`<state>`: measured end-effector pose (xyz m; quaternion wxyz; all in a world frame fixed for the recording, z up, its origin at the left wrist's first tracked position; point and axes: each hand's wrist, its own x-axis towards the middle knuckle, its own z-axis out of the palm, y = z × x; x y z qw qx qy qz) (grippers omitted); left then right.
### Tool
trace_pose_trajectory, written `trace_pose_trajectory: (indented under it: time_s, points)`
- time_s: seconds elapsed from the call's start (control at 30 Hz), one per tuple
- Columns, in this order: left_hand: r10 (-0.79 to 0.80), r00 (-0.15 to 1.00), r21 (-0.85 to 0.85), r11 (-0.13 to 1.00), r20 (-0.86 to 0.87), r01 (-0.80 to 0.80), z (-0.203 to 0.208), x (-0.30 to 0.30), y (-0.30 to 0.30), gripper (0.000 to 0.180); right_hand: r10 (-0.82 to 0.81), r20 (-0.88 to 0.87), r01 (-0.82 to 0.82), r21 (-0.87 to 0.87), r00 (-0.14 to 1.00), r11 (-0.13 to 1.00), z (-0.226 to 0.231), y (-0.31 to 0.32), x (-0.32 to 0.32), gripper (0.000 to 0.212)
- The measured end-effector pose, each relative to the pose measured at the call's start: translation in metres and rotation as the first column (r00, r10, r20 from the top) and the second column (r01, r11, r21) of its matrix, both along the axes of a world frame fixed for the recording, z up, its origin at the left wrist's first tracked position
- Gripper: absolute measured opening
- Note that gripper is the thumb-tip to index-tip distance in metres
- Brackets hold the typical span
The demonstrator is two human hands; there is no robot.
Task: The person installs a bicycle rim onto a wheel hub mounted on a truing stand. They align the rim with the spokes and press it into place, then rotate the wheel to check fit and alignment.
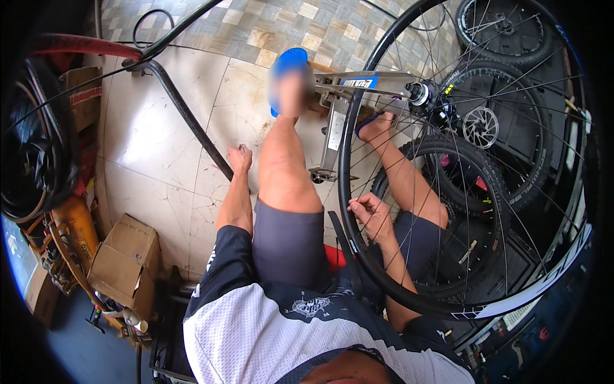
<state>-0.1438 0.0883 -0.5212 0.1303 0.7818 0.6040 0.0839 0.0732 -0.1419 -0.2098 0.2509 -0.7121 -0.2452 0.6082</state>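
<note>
A spoked bicycle wheel with a black rim [345,153] stands upright at my right, its hub [419,95] held in a silver truing stand [334,131]. My right hand [374,219] is at the rim's near left part, thumb and fingertips pinched together beside the inner edge, among the spokes. Whether they grip a spoke or something small I cannot make out. My left hand [240,157] hangs over the tiled floor beside my left shin, apart from the wheel. Its fingers are curled closed, and anything inside them is too small to name. A disc rotor [481,128] shows through the spokes.
More wheels with knobbly tyres [543,121] lean behind the wheel on the right. A cardboard box [125,259] stands at the lower left. Coiled black tyres [38,147] hang at the far left. A dark tube [192,121] slants down toward my left hand.
</note>
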Motion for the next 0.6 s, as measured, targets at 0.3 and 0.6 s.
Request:
trace_pose_trajectory:
  time_s: [0.3, 0.6]
  points:
    - [-0.046, 0.999, 0.111, 0.993, 0.026, 0.043, -0.026, 0.059, 0.044, 0.033, -0.088, -0.064, 0.082, -0.089, 0.994, 0.993, 0.006, 0.003, -0.003, 0.01]
    - [0.224, 0.886, -0.283, 0.953, 0.407, -0.111, 0.023, 0.01, 0.035, 0.013, 0.006, 0.053, -0.005, -0.022, 0.999, 1.0, -0.004, -0.001, -0.001, 0.016]
